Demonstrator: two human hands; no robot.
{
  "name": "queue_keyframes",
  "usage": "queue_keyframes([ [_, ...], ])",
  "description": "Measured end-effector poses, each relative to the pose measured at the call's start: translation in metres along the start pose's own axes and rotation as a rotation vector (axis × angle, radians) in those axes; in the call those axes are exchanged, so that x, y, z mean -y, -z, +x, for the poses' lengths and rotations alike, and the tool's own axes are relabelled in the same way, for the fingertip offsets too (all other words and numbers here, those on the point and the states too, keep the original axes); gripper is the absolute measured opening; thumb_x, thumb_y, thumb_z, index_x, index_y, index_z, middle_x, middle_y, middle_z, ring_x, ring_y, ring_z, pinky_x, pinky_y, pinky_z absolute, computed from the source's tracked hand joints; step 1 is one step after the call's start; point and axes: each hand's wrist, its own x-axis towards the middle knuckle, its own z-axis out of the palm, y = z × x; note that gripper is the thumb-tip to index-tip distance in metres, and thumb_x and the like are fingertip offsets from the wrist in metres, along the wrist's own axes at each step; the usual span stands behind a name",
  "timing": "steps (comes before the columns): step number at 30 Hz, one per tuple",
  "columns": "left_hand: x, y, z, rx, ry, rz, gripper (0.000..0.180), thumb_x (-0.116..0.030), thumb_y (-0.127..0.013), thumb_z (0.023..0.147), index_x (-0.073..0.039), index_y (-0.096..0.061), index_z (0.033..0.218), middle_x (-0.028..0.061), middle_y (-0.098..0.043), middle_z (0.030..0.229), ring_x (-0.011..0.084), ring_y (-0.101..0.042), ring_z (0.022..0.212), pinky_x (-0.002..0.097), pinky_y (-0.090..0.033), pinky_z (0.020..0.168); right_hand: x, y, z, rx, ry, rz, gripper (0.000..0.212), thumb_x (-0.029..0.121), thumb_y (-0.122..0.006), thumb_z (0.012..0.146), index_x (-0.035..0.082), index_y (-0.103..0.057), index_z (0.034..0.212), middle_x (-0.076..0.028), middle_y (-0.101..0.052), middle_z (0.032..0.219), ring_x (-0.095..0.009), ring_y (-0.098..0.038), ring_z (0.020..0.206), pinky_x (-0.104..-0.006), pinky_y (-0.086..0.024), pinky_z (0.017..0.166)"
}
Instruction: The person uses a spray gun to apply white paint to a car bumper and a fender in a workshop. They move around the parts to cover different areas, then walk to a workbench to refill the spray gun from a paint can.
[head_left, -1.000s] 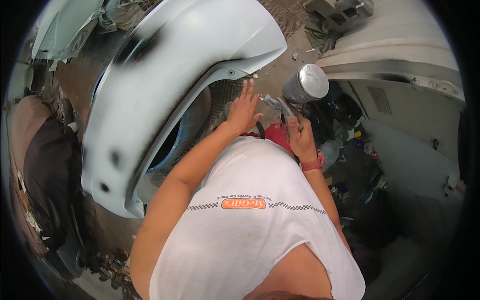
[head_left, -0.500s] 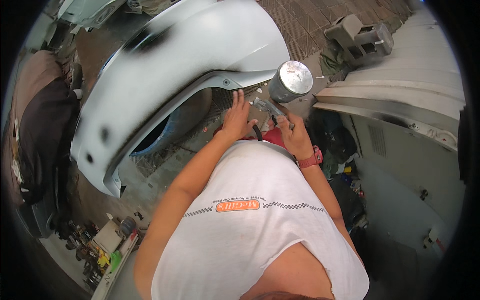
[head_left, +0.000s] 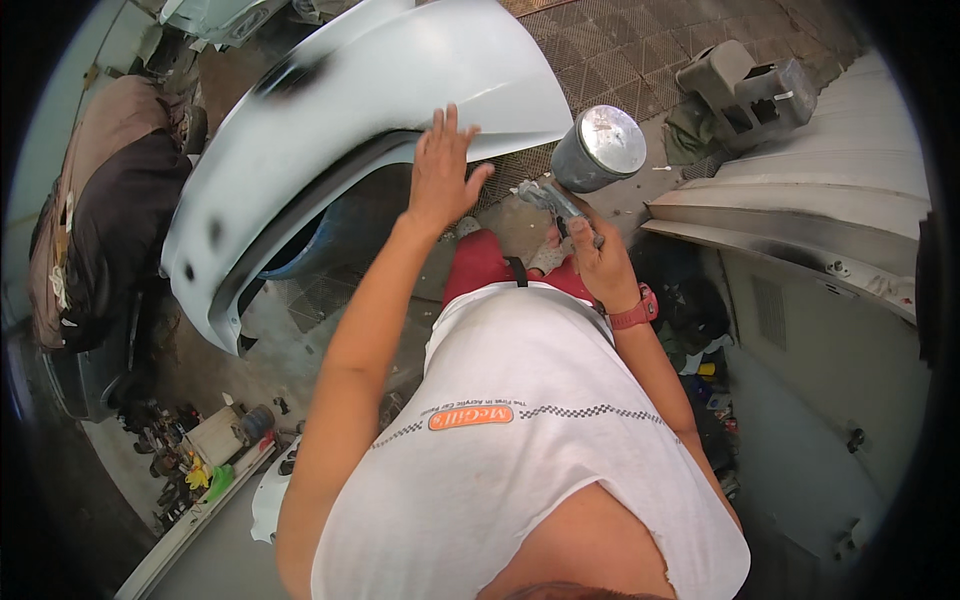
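A white car fender (head_left: pixel 330 140) with dark sprayed patches lies in front of me, its curved wheel arch facing my side. My left hand (head_left: pixel 440 175), fingers spread, is over the arch's right part; whether it touches the surface I cannot tell. In my right hand (head_left: pixel 604 265) is a metal spray gun (head_left: pixel 553 200), gripped by its handle. A round metal paint cup (head_left: pixel 598 150) sits at the gun, with a silvery top. The gun's nozzle points left, just right of the fender. Some of my right fingers are hidden behind the handle.
Under the fender shows a blue rounded support (head_left: pixel 300 247). A grey plastic part (head_left: pixel 745 95) lies at the far right, near a pale ribbed panel (head_left: pixel 800 150). Dark cloth covers a bulky object (head_left: pixel 120 230) at left. Bottles and tools crowd the lower left (head_left: pixel 190 450).
My left hand has moved forward and left, from the arch's edge to over the fender. The right hand still grips the spray gun, slightly farther right. The whole view has shifted a little.
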Motion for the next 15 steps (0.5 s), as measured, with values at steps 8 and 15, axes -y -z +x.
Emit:
queue_keyframes([
  [8,0.033,-0.011,0.131,0.220,0.176,0.355,0.083,-0.062,-0.064,0.101,-0.015,-0.042,0.166,0.0268,-0.023,0.178,0.0455,-0.018,0.167,0.0664,-0.013,0.132,0.006,0.015,-0.020,-0.098,0.043,-0.100,0.049,0.031,-0.055,0.114,0.002,-0.061,0.153,-0.007,-0.070,0.088,-0.013,-0.062,0.080,-0.0313,-0.052,0.076],
  [15,0.017,-0.027,0.155,0.356,0.056,0.361,0.085,-0.072,-0.053,0.101,-0.017,-0.045,0.166,0.0194,-0.030,0.178,0.0449,-0.014,0.167,0.0729,-0.001,0.130,-0.008,0.019,-0.035,-0.108,0.039,-0.067,0.053,0.036,-0.054,0.115,0.000,-0.061,0.153,-0.008,-0.071,0.088,-0.014,-0.063,0.081,-0.0315,-0.053,0.078],
])
